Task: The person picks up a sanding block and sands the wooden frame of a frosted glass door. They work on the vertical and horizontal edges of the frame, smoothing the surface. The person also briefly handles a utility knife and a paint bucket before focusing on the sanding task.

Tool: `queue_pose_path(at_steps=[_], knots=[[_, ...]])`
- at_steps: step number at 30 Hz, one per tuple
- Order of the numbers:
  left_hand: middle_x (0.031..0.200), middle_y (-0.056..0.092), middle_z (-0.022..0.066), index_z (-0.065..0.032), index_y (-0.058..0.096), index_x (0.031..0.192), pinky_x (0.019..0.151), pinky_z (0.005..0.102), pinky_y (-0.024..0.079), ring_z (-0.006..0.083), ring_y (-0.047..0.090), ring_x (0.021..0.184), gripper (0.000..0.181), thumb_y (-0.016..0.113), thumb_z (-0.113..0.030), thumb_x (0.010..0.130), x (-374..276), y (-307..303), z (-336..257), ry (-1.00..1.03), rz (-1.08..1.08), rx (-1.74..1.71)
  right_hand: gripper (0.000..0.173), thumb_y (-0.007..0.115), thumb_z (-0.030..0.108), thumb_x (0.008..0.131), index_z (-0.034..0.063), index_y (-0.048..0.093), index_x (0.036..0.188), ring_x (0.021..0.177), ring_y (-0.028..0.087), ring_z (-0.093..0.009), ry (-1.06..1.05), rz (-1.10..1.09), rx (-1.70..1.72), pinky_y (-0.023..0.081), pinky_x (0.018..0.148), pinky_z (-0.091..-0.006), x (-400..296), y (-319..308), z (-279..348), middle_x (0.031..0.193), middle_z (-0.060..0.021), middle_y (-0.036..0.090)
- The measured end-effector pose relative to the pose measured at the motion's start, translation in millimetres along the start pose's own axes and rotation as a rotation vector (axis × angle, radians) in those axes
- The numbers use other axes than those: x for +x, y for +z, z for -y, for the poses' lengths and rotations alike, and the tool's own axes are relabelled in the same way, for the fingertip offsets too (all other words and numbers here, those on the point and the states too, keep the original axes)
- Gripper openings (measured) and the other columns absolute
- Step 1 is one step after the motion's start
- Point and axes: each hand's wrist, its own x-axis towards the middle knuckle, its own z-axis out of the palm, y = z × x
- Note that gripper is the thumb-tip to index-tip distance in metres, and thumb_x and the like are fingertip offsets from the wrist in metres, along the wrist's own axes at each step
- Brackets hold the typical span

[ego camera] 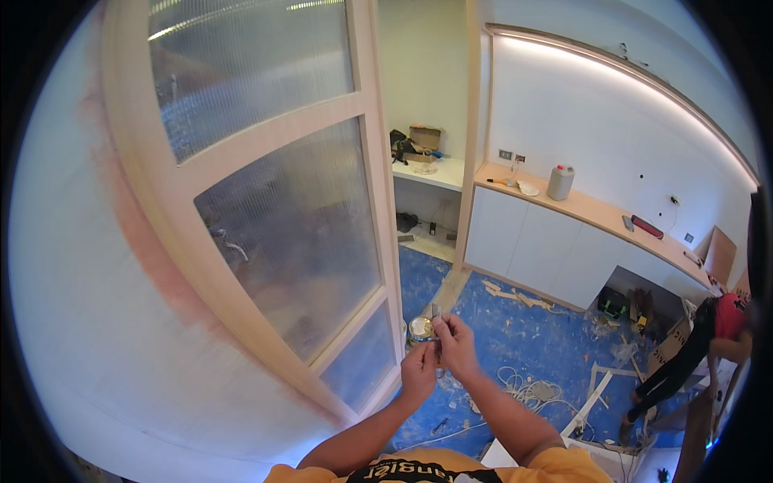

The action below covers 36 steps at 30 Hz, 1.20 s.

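Note:
My left hand (418, 369) and my right hand (457, 347) meet in front of my body. Between their fingers is a small, thin metallic object (435, 310) whose upper end sticks up past my right fingertips. Its exact kind is too small to tell, and my fingers cover most of it. Just beyond my hands an open-topped or lidded can (420, 326) stands on the floor, partly hidden by them. To the left rises a pale wooden door frame (369, 181) with ribbed glass panes (296, 235).
Blue protective sheeting (513, 338) covers the floor, with a coiled white cable (522, 389) and wood scraps (516, 296) on it. A white cabinet (543, 241) carries a plastic jug (560, 182) and a brush (501, 182). Another person (682, 356) bends over at the right.

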Motion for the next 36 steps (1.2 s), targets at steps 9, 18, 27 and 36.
queue_pose_path(at_steps=[9, 18, 27, 36], knots=[[0.163, 0.037, 0.0342, 0.0091, 0.033, 0.159, 0.126, 0.0492, 0.033, 0.0489, 0.037, 0.152, 0.065, 0.060, -0.017, 0.106, 299.0, 30.9, 0.7, 0.544, 0.080, 0.430, 0.029, 0.057, 0.028, 0.113, 0.0002, 0.065, 0.114, 0.068, 0.065, -0.013, -0.178, -0.287, 0.115, 0.054, 0.063, -0.0292, 197.0, -15.6, 89.2, 0.084, -0.0068, 0.068], [0.169, 0.006, 0.0426, 0.0118, 0.008, 0.164, 0.131, 0.0610, 0.009, 0.0567, 0.005, 0.159, 0.091, 0.063, -0.020, 0.099, 474.0, 89.6, -60.8, 0.625, -0.305, 0.463, 0.028, 0.062, 0.022, 0.111, -0.0028, 0.067, 0.122, 0.071, 0.063, -0.010, -0.618, -0.117, -0.211, 0.052, 0.064, -0.0252, 320.8, 19.7, 204.0, 0.089, -0.0073, 0.072], [0.168, 0.006, 0.0438, 0.0080, 0.006, 0.166, 0.130, 0.0624, 0.011, 0.0590, 0.003, 0.158, 0.095, 0.066, -0.011, 0.095, 379.3, 102.2, 57.1, 0.372, -0.244, 0.381, 0.025, 0.068, 0.016, 0.106, -0.0010, 0.073, 0.124, 0.075, 0.065, -0.011, -0.673, 0.037, -0.545, 0.054, 0.069, -0.0287, 381.4, 31.5, 170.7, 0.093, -0.0093, 0.076], [0.140, 0.058, 0.0297, 0.0019, 0.053, 0.149, 0.101, 0.0515, 0.050, 0.0456, 0.058, 0.127, 0.056, 0.067, -0.007, 0.096, 379.3, 48.0, 53.8, 0.499, -0.352, 0.438, 0.022, 0.071, 0.011, 0.099, 0.0065, 0.074, 0.120, 0.082, 0.069, -0.033, -1.142, 0.102, -0.978, 0.055, 0.072, -0.0445, 397.5, 73.3, 165.5, 0.086, -0.0149, 0.069]])
